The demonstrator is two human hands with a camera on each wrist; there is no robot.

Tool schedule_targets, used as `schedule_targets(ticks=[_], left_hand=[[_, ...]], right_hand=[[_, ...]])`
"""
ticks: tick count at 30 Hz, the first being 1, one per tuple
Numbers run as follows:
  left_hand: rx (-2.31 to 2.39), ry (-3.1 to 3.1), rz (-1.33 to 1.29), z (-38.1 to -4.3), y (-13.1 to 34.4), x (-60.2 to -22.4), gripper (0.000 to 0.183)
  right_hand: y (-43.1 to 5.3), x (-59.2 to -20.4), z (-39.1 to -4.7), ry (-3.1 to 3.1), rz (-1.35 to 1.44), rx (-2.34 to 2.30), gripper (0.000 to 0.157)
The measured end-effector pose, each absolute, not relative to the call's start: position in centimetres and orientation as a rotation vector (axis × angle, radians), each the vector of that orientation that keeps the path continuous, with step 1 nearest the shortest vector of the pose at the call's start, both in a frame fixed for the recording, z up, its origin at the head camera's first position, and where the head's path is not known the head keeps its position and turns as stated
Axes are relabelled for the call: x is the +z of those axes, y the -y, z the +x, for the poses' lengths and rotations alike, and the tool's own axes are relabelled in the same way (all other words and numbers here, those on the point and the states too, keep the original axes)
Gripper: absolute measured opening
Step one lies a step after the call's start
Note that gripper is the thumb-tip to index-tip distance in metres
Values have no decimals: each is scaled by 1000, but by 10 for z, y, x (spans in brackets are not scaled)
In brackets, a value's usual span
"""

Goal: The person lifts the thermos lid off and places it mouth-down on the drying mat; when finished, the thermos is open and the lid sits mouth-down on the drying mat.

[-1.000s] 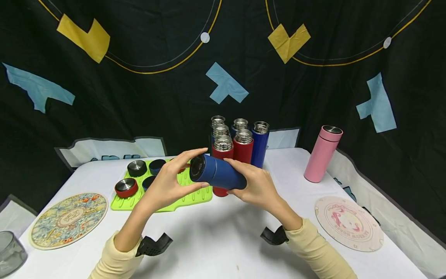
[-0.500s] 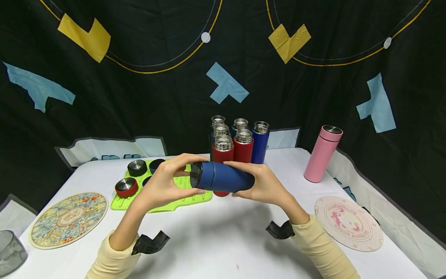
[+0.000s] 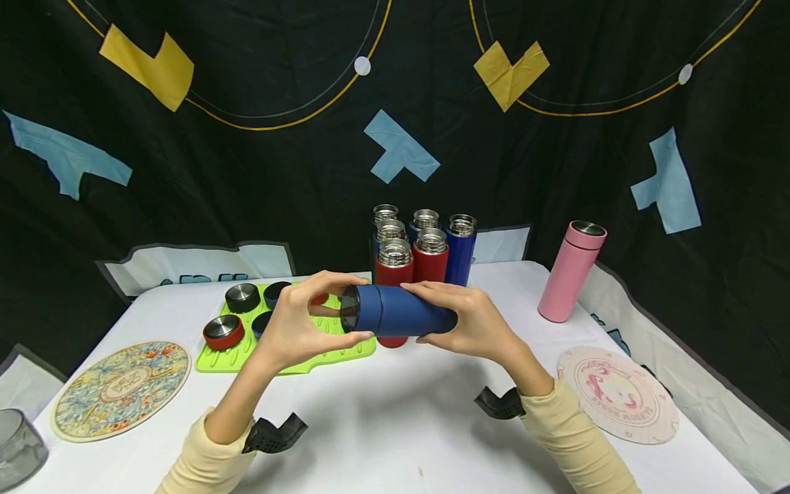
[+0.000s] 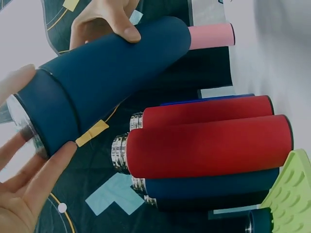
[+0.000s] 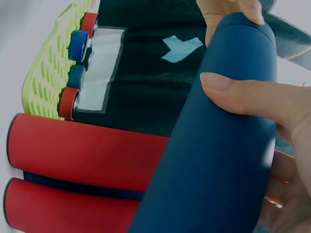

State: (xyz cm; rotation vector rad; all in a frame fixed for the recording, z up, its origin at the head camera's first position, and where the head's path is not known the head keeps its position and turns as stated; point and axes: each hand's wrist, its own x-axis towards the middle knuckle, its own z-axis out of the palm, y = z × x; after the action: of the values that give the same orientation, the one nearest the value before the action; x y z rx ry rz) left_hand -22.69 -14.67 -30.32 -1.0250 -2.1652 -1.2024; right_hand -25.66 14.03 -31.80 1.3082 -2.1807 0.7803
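Observation:
A dark blue thermos [image 3: 404, 312] is held sideways above the table. My right hand [image 3: 478, 322] grips its body, the thumb pressing on one side in the right wrist view. At the other end my left hand [image 3: 293, 319] holds the lid [image 4: 46, 104] between thumb and fingers, the fingertips lying near the seam. The lid sits on the body, its round end turned toward the left palm. Behind the thermos stand several lidless bottles with steel necks, among them a red bottle [image 3: 431, 264] and a blue bottle [image 3: 460, 257].
Several lids, including a red lid [image 3: 223, 332] and a black lid [image 3: 243, 297], lie on a green drying mat [image 3: 345, 350]. A pink thermos [image 3: 570, 274] stands right. Round mats [image 3: 123, 391] lie at both sides, a glass [image 3: 20, 449] at front left.
The thermos has swung from angled to nearly level and moved slightly right, with both hands still on it. The other bottles and lids have stayed in place.

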Motion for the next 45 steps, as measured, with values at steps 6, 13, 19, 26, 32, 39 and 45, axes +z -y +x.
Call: schedule_targets(ticks=[6, 13, 19, 26, 32, 39, 45], left_hand=[[-1267, 2301, -850, -226, 144, -304, 60], [-1212, 2326, -960, -228, 144, -306, 65], [-1114, 2281, -1177, -228, 144, -306, 68], [-1114, 2226, -1242, -228, 145, -304, 71], [-1142, 2204, -1145, -229, 146, -304, 69], [-1256, 2271, -953, -227, 143, -305, 62], [-1223, 2289, -1020, -227, 144, -305, 68]], right_hand=[[-137, -320, -256, 2170, 1244, 688, 79], [-140, -320, -257, 2225, 1238, 672, 80], [-147, -317, -260, 2343, 1320, 813, 80], [-150, -313, -260, 2374, 1337, 904, 79], [-147, -315, -258, 2272, 1299, 783, 79], [-143, -313, -252, 2179, 1223, 588, 80], [-145, -314, -254, 2202, 1240, 602, 79]])
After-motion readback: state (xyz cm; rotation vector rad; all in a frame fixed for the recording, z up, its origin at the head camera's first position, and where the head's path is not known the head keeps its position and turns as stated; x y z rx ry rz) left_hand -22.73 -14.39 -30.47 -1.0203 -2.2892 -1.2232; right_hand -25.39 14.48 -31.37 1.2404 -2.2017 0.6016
